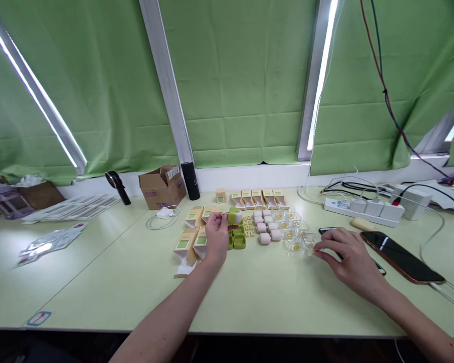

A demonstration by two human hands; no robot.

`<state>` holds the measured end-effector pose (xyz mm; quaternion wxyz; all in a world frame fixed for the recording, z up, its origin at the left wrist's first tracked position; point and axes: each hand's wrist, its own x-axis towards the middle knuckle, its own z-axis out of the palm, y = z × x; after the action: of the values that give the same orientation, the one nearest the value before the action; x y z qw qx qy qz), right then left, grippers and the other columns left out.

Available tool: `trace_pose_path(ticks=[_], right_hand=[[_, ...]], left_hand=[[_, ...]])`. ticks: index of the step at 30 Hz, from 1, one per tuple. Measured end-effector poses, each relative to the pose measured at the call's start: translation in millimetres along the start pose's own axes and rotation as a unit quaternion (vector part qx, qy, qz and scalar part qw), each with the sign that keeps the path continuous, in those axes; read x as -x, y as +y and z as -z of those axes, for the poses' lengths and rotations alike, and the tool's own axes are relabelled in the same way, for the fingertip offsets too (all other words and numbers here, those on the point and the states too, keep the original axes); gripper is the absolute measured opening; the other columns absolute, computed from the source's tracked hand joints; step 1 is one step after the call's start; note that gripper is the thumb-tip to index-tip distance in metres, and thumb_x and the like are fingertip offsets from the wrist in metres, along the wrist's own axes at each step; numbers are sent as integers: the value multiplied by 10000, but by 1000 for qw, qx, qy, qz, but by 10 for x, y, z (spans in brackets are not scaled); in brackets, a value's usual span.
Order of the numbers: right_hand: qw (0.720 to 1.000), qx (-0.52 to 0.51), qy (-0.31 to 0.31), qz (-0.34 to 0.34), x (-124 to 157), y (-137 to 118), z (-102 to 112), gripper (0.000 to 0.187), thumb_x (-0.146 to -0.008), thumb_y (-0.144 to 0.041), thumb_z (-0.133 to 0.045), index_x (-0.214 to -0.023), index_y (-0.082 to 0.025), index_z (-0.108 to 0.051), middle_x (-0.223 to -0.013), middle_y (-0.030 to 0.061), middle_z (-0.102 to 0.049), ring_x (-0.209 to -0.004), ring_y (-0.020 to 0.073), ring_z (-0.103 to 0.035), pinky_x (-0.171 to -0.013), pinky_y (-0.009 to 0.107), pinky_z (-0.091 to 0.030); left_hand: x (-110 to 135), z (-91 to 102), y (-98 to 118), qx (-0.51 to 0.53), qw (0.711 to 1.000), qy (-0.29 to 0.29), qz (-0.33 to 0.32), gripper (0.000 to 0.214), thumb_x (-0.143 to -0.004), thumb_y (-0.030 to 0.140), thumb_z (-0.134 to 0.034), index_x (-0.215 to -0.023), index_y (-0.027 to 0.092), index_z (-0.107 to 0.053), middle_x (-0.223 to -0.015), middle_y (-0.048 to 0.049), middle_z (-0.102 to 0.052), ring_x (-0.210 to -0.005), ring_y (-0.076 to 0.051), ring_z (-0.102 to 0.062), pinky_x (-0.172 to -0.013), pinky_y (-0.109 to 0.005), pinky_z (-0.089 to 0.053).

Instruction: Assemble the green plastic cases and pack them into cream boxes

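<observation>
A pale tabletop carries everything. At its far left side stands an open brown box; at the far right lies a white power strip amid tangled cables. Nearer on the right rests a large phone, a slimmer phone partly hidden under the right hand. The left hand reaches in near the middle. Just beyond and left of it stand open cartons, with more in a far row.

The left hand's fingers are closed on a green cup with a pale piece at its right end, held above other green cups. The right fingers narrow to a pinch on the edge of a clear cup, at the right end of a cluster of clear cups.

The clear cups sit so close that a sideways pull could knock neighbours over. A loose left pinch could let the held pair drop onto the pale pieces. Smallest are the gold squares, between green and pale groups; a sleeveless wrist or fingertip brushing low could scatter them.
</observation>
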<state>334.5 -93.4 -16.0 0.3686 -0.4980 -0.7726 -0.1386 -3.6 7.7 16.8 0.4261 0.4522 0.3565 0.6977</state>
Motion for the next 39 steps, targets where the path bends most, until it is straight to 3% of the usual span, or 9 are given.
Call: trace_pose_path(ticks=[5, 14, 17, 22, 27, 30, 34, 39], right_hand=[[999, 30, -25, 3, 174, 79, -62, 152, -967, -321, -645, -889, -302, -774, -931, 49, -712, -907, 259, -645, -821, 434, -419], [998, 43, -50, -9, 206, 150, -99, 135, -943, -301, -653, -870, -302, -766, -919, 39, -733, -889, 253, -652, -801, 419, -412], [998, 35, -43, -25, 212, 132, -92, 89, -924, -322, -672, -960, -307, -752, -976, 42, -739, -924, 268, -665, -822, 431, -428], [997, -5, 50, -65, 85, -24, 46, 243, -934, -452, -666, -1090, -267, -653, -1067, 90, -715, -974, 312, -658, -874, 476, -447], [985, -96, 137, -36, -338, -454, 141, 212, -945, -369, -688, -1120, -276, -612, -1072, 96, -711, -1037, 333, -659, -930, 513, -502], [982, -143, 126, 14, -661, -775, 32, 262, -948, -286, -673, -1203, -283, -615, -1149, 108, -716, -1118, 348, -655, -949, 532, -539], [977, -170, 96, 84, -1013, -1086, -295, 435, -920, -149, -638, -1330, -278, -572, -1252, 107, -712, -1199, 337, -644, -1023, 573, -556], [974, -157, 72, 149, -1164, -1259, -739, 601, -886, -16, -539, -1442, -245, -530, -1428, 123, -651, -1364, 316, -582, -1122, 573, -539]], left_hand=[[-5, 4, -8, 1, 1000, 0, 2, 508, -720, 579, -866, -837, 208, -539, -792, 14, -651, -735, -181, -693, -677, -359, -650], [8, 14, 3, -6, 1000, -6, 3, 514, -740, 605, -850, -848, 201, -551, -827, -4, -666, -763, -181, -694, -689, -355, -651], [10, 15, 2, -5, 1000, -6, 3, 510, -738, 598, -852, -846, 202, -549, -809, 1, -661, -760, -182, -695, -697, -361, -654], [28, 8, -9, 8, 1000, -12, 15, 470, -756, 553, -847, -831, 206, -540, -761, 19, -641, -742, -179, -700, -708, -363, -654], [51, 4, -3, 23, 999, -28, 39, 458, -762, 533, -841, -823, 205, -526, -765, 14, -661, -736, -189, -718, -690, -361, -648], [55, 8, 12, 38, 997, -33, 56, 459, -738, 515, -848, -819, 205, -519, -757, 17, -665, -700, -194, -729, -651, -349, -639], [61, 16, 19, 39, 995, -46, 79, 425, -738, 482, -825, -819, 210, -509, -709, 25, -666, -588, -192, -717, -576, -330, -611], [81, 15, 22, 25, 995, -44, 89, 352, -750, 439, -760, -791, 219, -488, -584, 50, -623, -469, -179, -664, -457, -268, -523]])
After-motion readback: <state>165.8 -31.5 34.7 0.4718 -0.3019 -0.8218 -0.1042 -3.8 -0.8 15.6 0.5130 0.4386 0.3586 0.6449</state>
